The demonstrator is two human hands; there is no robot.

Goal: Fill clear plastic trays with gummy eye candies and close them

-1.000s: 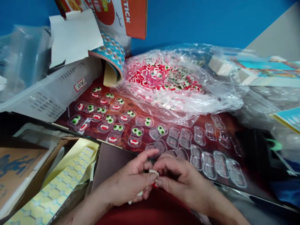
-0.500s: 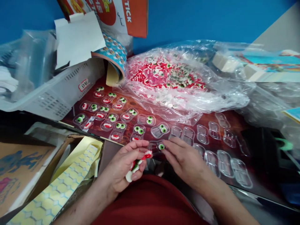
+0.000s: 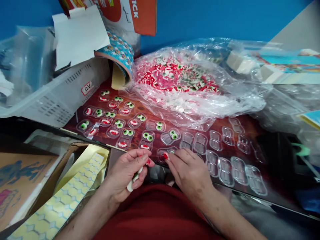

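Observation:
A dark red sheet (image 3: pixel 220 125) carries rows of clear plastic blister pockets. The left pockets hold green eye candies (image 3: pixel 147 136) and red-and-white mouth candies (image 3: pixel 114 132); the right pockets (image 3: pixel 225 166) are bare. My left hand (image 3: pixel 126 175) is curled around several small candies, red, white and green, near the sheet's front edge. My right hand (image 3: pixel 187 168) pinches a small red candy (image 3: pixel 165 155) over a pocket in the front row.
A clear bag (image 3: pixel 185 86) full of loose red, white and green candies lies behind the sheet. A white perforated basket (image 3: pixel 50 100) stands at the left, an open cardboard box with yellow patterned sheets (image 3: pixel 62 196) at the lower left, more plastic packs (image 3: pixel 280 73) at the right.
My hands, joined together a second ago, have separated. The right hand placed a green eye in a front pocket and now sets a red piece there. The left hand drew back slightly.

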